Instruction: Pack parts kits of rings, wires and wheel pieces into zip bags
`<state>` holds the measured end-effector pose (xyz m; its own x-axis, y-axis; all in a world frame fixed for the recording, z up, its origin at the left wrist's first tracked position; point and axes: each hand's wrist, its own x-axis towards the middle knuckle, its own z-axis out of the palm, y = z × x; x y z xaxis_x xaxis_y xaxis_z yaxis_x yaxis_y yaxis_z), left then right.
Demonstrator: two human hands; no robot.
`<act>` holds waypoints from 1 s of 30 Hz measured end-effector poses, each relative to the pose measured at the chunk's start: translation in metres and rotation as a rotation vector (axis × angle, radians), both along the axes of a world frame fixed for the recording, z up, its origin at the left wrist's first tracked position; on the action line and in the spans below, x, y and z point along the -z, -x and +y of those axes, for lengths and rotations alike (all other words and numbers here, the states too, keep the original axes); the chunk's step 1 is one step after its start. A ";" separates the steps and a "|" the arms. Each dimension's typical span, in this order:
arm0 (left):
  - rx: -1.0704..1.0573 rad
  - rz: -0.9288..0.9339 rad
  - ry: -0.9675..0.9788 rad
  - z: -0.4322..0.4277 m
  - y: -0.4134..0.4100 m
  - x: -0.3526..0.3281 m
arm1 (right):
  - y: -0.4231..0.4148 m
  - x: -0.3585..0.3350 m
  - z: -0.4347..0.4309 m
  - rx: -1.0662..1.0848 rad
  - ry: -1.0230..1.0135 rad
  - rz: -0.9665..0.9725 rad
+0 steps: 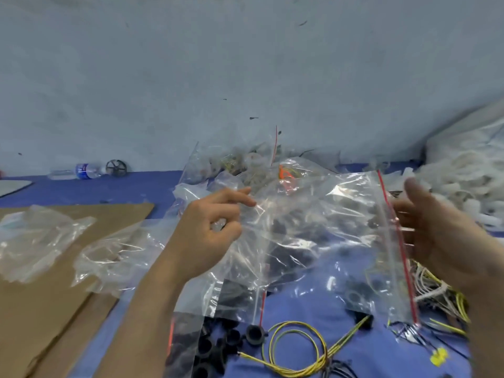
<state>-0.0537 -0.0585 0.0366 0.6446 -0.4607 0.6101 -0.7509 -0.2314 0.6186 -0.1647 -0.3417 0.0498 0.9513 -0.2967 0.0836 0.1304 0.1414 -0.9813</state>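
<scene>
A person holds a clear zip bag point(313, 236) up over a blue table point(95, 186), in the middle of the view. The bag is crumpled and stretched sideways, with its red zip strip point(395, 236) running down its 3 o'clock edge.

The left hand point(210, 236), at 9 o'clock of the bag, has its fingers curled and grips a fold of the plastic, with the forefinger reaching out along the bag. The right hand point(441, 241), at 3 o'clock, is blurred. Its fingers point(403, 211) point toward the zip strip and seem to touch it, but whether they grip the bag cannot be told.

Below the bag, at 6 o'clock, a yellow wire point(294, 350) lies coiled on the table. Just to its 9 o'clock side sits a cluster of black rings point(255, 335), some under another clear bag. At 4 o'clock, beside the right forearm, lies a tangle of white and yellow wires point(436, 290).

At 8 o'clock, cardboard point(54, 296) covers the table, with loose clear bags point(35, 238) lying on it. Behind the held bag, at 12 o'clock, is a heap of filled bags point(245, 165) against a pale wall. At 10 o'clock, by the wall, a water bottle point(79, 171) lies on its side, with a black wheel point(116, 167) just beside it. At 2 o'clock is a white pile point(463, 173), too blurred to make out.
</scene>
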 end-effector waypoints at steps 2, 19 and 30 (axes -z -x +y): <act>-0.035 0.022 -0.018 0.000 -0.001 0.001 | -0.001 0.000 0.006 -0.046 0.057 0.002; -0.046 0.165 -0.020 -0.059 0.071 -0.011 | -0.020 0.002 0.084 0.066 0.284 -0.080; -0.030 0.258 0.131 -0.032 0.043 -0.017 | -0.023 0.002 0.092 0.001 0.105 -0.087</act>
